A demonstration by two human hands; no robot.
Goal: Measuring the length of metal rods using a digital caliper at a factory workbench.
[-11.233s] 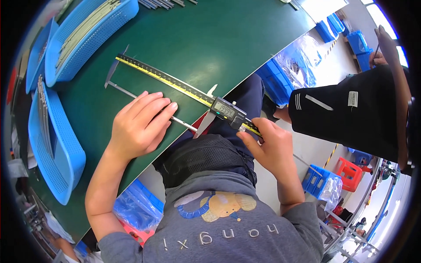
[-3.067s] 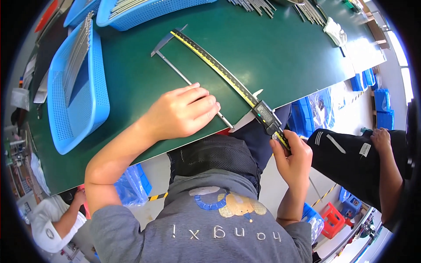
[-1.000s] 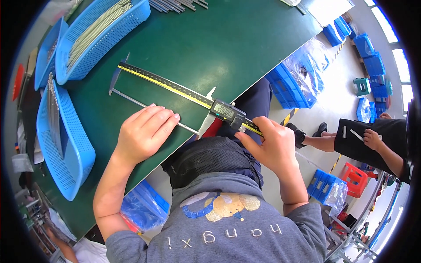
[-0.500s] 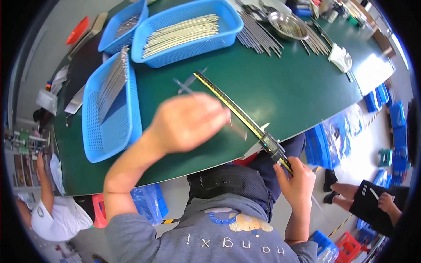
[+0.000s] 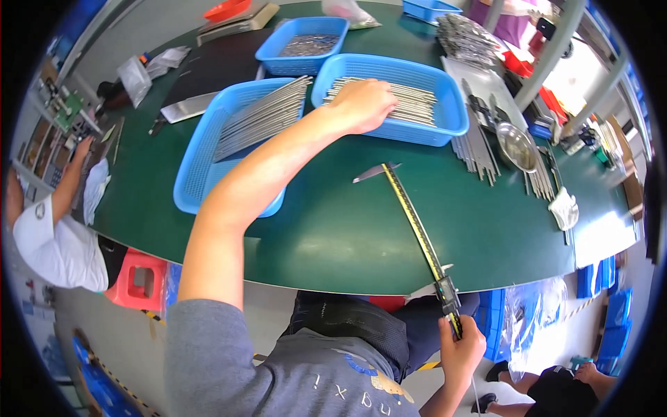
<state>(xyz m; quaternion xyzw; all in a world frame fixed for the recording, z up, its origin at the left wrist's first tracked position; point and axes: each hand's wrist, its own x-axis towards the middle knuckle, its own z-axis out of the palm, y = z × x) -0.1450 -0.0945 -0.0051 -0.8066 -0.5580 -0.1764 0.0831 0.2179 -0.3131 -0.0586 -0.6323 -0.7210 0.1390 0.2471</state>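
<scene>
Grey short-sleeved top with a printed front, dark trousers.

Factory workshop, probably an inspection station, long green counter (image 5: 333,236), blue baskets (image 5: 229,149) of metal rods (image 5: 260,118), long caliper (image 5: 417,229), stacked blue bins (image 5: 611,306), another worker's sleeve (image 5: 52,250) alongside

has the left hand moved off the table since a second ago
Yes. The left hand left the green table beside the caliper and reached forward into the blue basket of rods.
</scene>
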